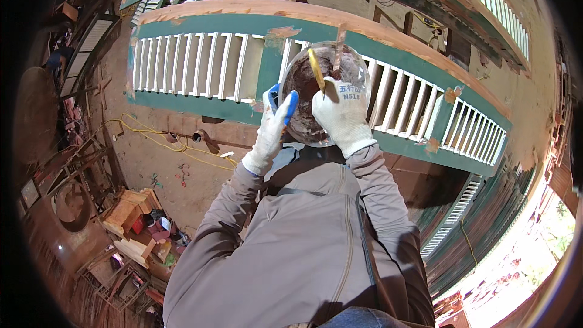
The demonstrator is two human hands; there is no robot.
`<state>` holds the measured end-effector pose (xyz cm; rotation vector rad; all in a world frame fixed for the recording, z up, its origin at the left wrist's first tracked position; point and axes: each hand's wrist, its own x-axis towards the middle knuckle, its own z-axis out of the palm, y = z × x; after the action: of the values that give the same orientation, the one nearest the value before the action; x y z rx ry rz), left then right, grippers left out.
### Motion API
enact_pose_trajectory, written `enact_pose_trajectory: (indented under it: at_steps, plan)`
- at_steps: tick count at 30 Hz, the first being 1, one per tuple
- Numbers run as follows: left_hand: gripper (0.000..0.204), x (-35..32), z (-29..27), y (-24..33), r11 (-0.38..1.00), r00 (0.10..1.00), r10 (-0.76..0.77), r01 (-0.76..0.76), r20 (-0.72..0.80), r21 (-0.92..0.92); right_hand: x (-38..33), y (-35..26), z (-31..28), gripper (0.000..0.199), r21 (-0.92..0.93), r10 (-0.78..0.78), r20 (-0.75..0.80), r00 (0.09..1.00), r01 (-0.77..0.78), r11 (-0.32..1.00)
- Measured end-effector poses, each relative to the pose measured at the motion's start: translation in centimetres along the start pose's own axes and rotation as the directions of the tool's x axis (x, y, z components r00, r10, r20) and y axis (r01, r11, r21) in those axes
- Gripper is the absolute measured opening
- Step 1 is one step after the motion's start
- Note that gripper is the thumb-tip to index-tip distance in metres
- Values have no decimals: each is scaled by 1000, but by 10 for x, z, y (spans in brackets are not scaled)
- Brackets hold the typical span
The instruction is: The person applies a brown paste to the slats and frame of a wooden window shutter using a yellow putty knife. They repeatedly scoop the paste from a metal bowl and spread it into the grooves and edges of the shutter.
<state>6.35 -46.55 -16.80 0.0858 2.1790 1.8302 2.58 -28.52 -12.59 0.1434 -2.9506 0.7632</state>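
My left hand [271,126], in a white knit glove with blue-coated fingers, grips the left rim of a round, shiny bowl [367,79]. Inside the bowl lies a dark reddish-brown paste [302,94]. Over the bowl's right side, my gloved right hand [345,112] is closed round a thin yellow tool [316,68]; its working end is hidden. A flat brown-smeared strip [339,48] stands up across the far rim, and I cannot tell whether it is held. Beneath the bowl stretches a green louvered shutter [200,102] with white slats and brownish patches on its frame.
Another louvered frame [486,6] lies beyond, at the far right. A yellow cord [149,130] runs along the dirt floor on the left. Near the lower left stands a wooden box [130,209] with clutter beside it. Stacked dark boards [486,225] lie at right.
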Motion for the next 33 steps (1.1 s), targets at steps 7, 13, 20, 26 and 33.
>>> enact_pose_trajectory:
  at_steps: [7, 13, 20, 26, 33]
  plan:
    - [41, 21, 3, 26, 805, 908, -411, 316, -87, -503, -24, 20, -36, 22, 652, 582, 442, 682, -690, 314]
    - [79, 20, 12, -36, 714, 960, -280, 187, -30, -675, -69, 47, -60, 31, 885, 559, 328, 761, -455, 99]
    - [72, 45, 14, -37, 797, 927, -256, 43, -274, -602, -141, 69, -109, 33, 902, 841, 80, 536, -398, 168]
    - [67, 51, -16, -84, 924, 912, 52, -199, -406, -327, -201, 127, -96, 27, 645, 866, -220, 450, -599, 475]
    - [73, 64, -27, -84, 967, 878, 42, -156, -476, -202, -184, 152, -75, 23, 176, 639, -334, 693, -620, 764]
